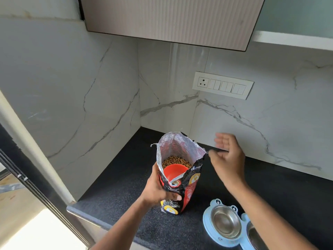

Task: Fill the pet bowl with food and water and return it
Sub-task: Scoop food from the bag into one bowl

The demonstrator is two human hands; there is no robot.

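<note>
Right now the left hand [158, 188] holds the food bag [180, 170] by its side, with the thumb and fingers wrapped around it so it stands up on the black counter [115, 177]. The bag's top is open wide. Inside, brown kibble [175, 160] shows, and an orange scoop [173, 173] sits on top of it. The right hand [227, 157] is just beside the bag's right edge, fingers loose and spread, holding nothing. The blue pet bowl [212, 230] sits near the bag, at the front right of the counter, and both its shiny cups look empty.

I think the next job is getting the scoop out. To do it well, keep the bag steady and straight, reach in from the top, grab the scoop's rim, and dig up a good heap. Then carry it level to the bowl so no bits fall.
</note>
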